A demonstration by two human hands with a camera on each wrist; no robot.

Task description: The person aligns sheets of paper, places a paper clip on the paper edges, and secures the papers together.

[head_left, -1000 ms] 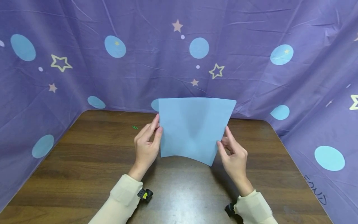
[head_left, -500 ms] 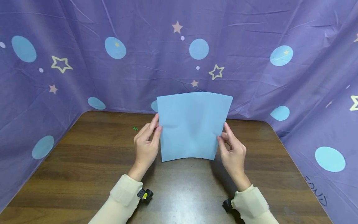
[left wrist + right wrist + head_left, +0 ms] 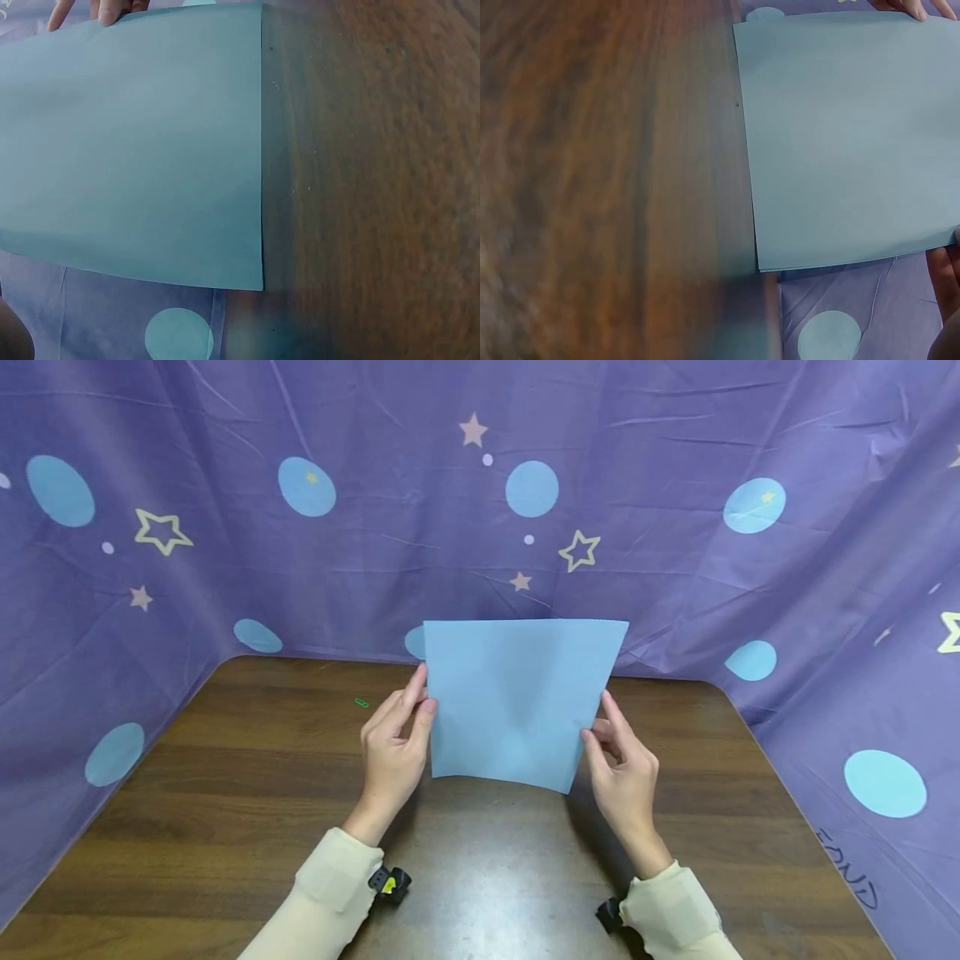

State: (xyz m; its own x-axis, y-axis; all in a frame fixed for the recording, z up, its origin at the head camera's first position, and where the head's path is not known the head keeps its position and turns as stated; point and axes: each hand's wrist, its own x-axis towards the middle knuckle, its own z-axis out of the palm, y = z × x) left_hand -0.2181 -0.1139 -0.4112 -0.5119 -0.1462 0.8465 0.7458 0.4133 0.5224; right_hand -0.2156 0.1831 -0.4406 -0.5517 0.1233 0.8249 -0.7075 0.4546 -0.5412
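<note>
A plain light blue sheet of paper [image 3: 517,702] is held up in front of me above the table, its face towards the head camera and its lower edge slightly bowed. My left hand [image 3: 393,747] pinches its left edge between thumb and fingers. On the opposite edge, my right hand [image 3: 626,777] grips the paper the same way, a little lower. In the left wrist view the blue paper [image 3: 142,150] fills the left half, with the other hand's fingertips at its top edge. The right wrist view shows the paper [image 3: 847,142] with fingers [image 3: 941,277] at its lower right.
A small green paper clip [image 3: 362,702] lies on the brown wooden table [image 3: 225,810], left of the paper. Behind and at both sides hangs a purple curtain [image 3: 390,527] with stars and blue circles. Each sleeved wrist wears a black strap device [image 3: 392,882].
The paper has tipped and flexed slightly between the hands: its top edge rose and bowed, then came back down nearly straight. My right hand has shifted slightly up and left. The left hand stays put.
</note>
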